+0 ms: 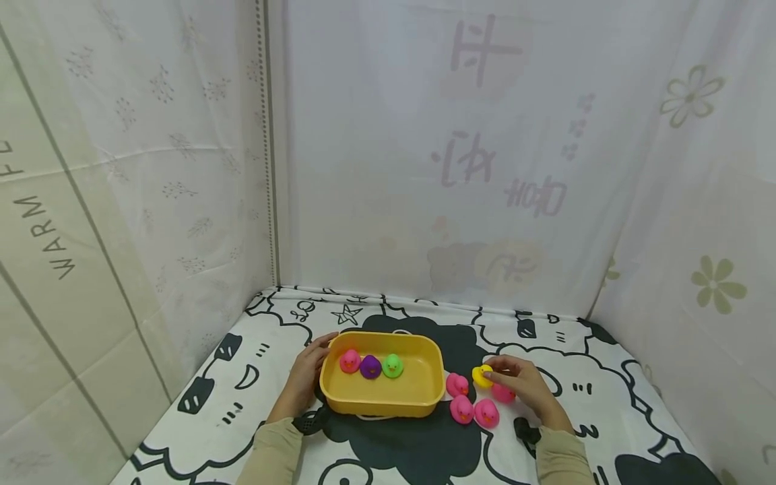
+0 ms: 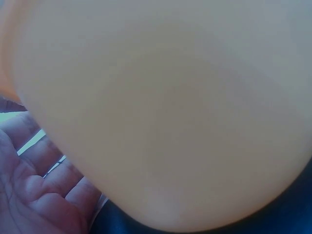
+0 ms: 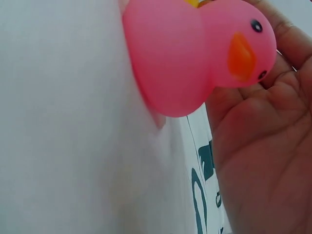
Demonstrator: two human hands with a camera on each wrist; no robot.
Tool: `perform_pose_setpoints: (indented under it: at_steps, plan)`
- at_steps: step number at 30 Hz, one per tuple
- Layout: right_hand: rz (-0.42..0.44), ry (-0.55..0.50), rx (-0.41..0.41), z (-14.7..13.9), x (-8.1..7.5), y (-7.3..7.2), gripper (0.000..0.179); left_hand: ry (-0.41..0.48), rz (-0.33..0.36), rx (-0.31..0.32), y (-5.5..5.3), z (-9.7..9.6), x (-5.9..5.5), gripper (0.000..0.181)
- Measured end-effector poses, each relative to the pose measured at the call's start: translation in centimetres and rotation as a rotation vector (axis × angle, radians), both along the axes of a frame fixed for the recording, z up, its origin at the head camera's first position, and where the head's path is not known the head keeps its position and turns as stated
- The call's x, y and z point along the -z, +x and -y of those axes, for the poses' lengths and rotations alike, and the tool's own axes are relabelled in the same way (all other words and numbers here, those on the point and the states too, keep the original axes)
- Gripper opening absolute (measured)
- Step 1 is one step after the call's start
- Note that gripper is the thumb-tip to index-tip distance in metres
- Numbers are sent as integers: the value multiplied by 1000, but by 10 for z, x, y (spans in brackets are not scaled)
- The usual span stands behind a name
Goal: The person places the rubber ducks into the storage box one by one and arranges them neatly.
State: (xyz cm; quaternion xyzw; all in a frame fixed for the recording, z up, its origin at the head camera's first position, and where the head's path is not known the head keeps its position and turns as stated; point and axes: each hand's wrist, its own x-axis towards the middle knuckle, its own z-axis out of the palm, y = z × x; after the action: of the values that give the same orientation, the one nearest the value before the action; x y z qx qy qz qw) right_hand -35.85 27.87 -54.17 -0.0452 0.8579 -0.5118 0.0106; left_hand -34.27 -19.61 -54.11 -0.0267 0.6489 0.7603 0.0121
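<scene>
In the head view a yellow plastic basin [image 1: 418, 370] holds a pink duck [image 1: 349, 361], a purple duck [image 1: 371, 367] and a green duck [image 1: 393, 366] in a row. My left hand [image 1: 305, 374] lies along the basin's left side, fingertips at the rim; in the left wrist view its relaxed fingers [image 2: 48, 156] pass behind the basin wall [image 2: 165, 122]. To the right of the basin, my right hand [image 1: 521, 382] pinches a small yellow duck [image 1: 481, 376] between thumb and fingers. Under that hand sits a pink duck [image 1: 503, 393], seen large [image 3: 170, 58] in the right wrist view.
Between basin and right hand sit more pink ducks: one [image 1: 457, 384] near the basin's edge and two, left [image 1: 462, 409] and right [image 1: 487, 413], in front. A black-and-white cartoon cloth [image 1: 412, 444] covers the table. Pale printed curtains [image 1: 376, 168] enclose its back and sides.
</scene>
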Motion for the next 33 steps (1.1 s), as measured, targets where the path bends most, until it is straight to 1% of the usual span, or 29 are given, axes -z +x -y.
perform_pose_setpoints:
  at_steps: [5, 12, 16, 20, 24, 29, 33]
  plan:
    - [-18, 14, 5, 2, -3, 0, 40, 0, -13, 6, -1, 0, 0, 44]
    - [-35, 16, 0, 6, -11, 1, 42, -15, -8, 1, 0, 0, -2, 44]
    - [-67, -6, -19, 13, -22, 3, 41, -26, -16, 3, 0, 1, -5, 45]
    - [-92, -49, -36, 19, -31, 2, 40, -21, -22, 5, -2, 2, -6, 44]
    - [-84, -59, -41, 22, -30, 0, 40, -17, -13, 4, -1, 1, -3, 45]
    - [-86, -53, -32, 26, -30, 4, 39, -12, -3, 4, 1, 0, 1, 45]
    - [-111, -66, -73, 33, -34, 6, 38, -11, -17, -9, 1, -1, 2, 44]
